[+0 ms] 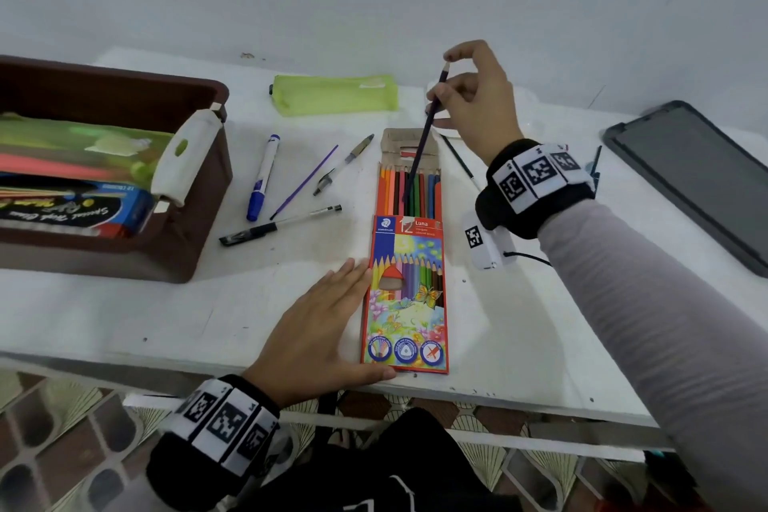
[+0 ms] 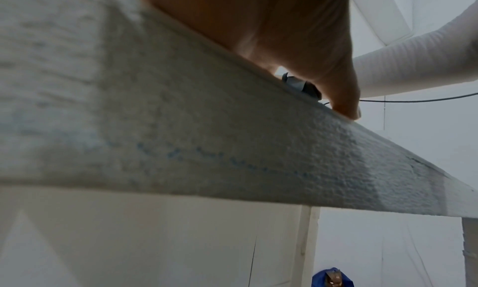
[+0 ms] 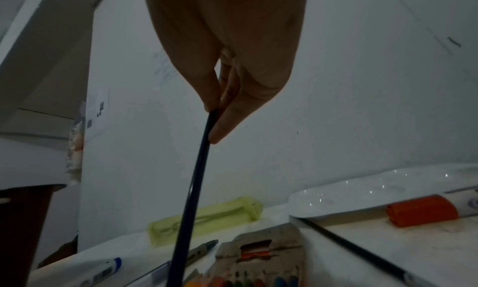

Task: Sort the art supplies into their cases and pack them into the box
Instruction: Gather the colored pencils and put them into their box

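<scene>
The dark pencil (image 1: 428, 125) is in the right hand (image 1: 478, 96) — the grip pinches it near its top end, thumb and fingers tight on it. The pencil stands tilted, its low end going down into the open pencil pack (image 1: 409, 262), in among the other coloured pencils. The pack lies flat on the white counter (image 1: 519, 324), flap open at the far end, and the row looks almost full.

The left hand (image 1: 320, 328) lies flat w/ straight fingers, spread, pressing on the counter and touching the pack's left side to keep it still.

How far along? I'd say about the middle. Still loose on the counter, left of the pack: a blue marker (image 1: 262, 177), a thin purple stick (image 1: 305, 182), a grey pen (image 1: 344, 164) and a black pen (image 1: 280, 225). A thin black pencil or brush (image 1: 459, 162) lies right of the pack, partly under the right wrist. In the right wrist view there's also an orange-capped thing (image 3: 424, 209) by a white tray — can't tell what it is.

The green mesh case (image 1: 334, 94) lies at the back; it looks empty or nearly so. The brown box (image 1: 199, 220) at the left already holds stuff — another green case, a blue crayon pack, something pink. A dark flat lid (image 1: 702, 183) lies at the far right, maybe the box's.
</scene>
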